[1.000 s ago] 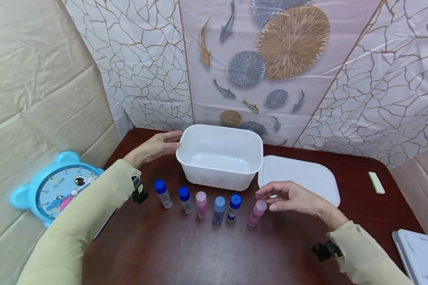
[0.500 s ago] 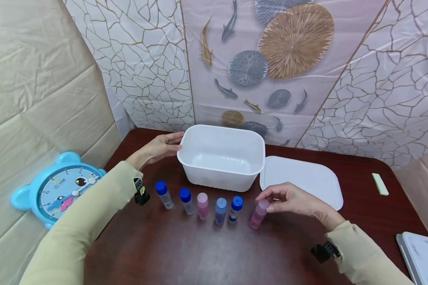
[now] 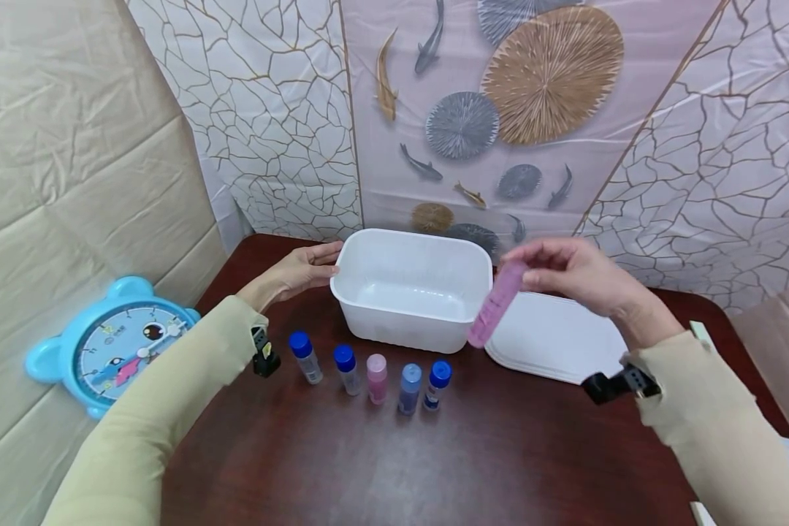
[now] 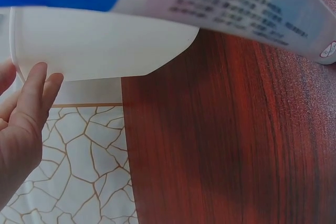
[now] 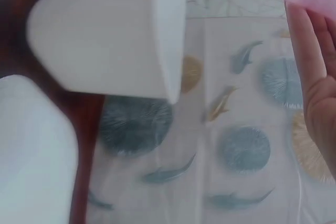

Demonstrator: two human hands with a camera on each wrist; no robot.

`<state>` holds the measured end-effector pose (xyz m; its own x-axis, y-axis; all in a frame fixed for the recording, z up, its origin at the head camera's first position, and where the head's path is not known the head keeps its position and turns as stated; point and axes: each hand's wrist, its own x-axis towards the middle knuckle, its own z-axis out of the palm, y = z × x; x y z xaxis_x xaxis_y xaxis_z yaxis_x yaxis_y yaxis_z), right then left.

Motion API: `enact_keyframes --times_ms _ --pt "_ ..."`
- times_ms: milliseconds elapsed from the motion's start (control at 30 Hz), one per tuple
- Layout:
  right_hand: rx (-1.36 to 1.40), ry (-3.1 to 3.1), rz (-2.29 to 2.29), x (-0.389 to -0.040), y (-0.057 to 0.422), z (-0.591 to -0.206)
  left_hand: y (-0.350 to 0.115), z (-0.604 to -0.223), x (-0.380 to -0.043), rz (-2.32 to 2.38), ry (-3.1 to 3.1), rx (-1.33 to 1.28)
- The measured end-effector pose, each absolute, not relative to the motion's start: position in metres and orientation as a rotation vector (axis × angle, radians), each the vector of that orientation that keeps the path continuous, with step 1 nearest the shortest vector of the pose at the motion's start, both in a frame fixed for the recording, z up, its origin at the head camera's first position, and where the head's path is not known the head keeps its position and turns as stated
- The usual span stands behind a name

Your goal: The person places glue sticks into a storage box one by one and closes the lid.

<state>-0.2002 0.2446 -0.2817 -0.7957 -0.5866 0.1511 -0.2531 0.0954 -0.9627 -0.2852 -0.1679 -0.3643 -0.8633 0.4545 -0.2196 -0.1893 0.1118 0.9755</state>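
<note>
A white plastic bin, its top open, stands at the back of the table. My left hand rests with straight fingers against its left rim, seen also in the left wrist view. My right hand pinches a pink bottle near its top. That bottle hangs tilted by the bin's right rim, its lower end toward the front. The right wrist view shows only part of the pink bottle, at the top edge. In front of the bin several small bottles stand upright in a row, among them another pink bottle and a blue-capped bottle.
A white lid lies right of the bin, beneath my right hand. At the left is a blue cartoon clock. A pale green strip shows beyond my right sleeve. Patterned cloth hangs behind the table.
My right hand has taken hold of the rightmost pink bottle and lifted it off the table, up and back to the bin's right side. My left hand stays at the rim.
</note>
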Motion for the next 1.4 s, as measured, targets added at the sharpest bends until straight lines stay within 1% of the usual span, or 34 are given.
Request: enact_keyframes --times_ms 100,233,400,533,900,1133,1400 --pt "-0.742 2.031 -1.903 -0.216 0.229 -0.273 -0.168 -0.363 -0.285 1.797 1.931 0.250" --pt "-0.583 2.072 -1.994 -0.237 0.202 -0.275 -0.167 -0.362 -0.287 1.790 1.939 0.244" --pt "-0.469 2.129 -2.032 -0.263 0.163 -0.287 -0.166 -0.363 -0.288 1.798 1.943 0.255" --pt "-0.431 2.216 -1.960 -0.279 0.134 -0.302 -0.166 -0.366 -0.288 1.798 1.945 0.261" --pt "-0.320 2.406 -1.671 -0.298 0.081 -0.338 -0.166 -0.369 -0.284 1.800 1.945 0.274" --pt "-0.256 2.448 -1.547 -0.304 0.064 -0.349 -0.167 -0.367 -0.282 1.791 1.938 0.279" --pt "-0.317 2.505 -1.514 -0.308 0.052 -0.359 -0.168 -0.366 -0.282 1.807 1.930 0.285"
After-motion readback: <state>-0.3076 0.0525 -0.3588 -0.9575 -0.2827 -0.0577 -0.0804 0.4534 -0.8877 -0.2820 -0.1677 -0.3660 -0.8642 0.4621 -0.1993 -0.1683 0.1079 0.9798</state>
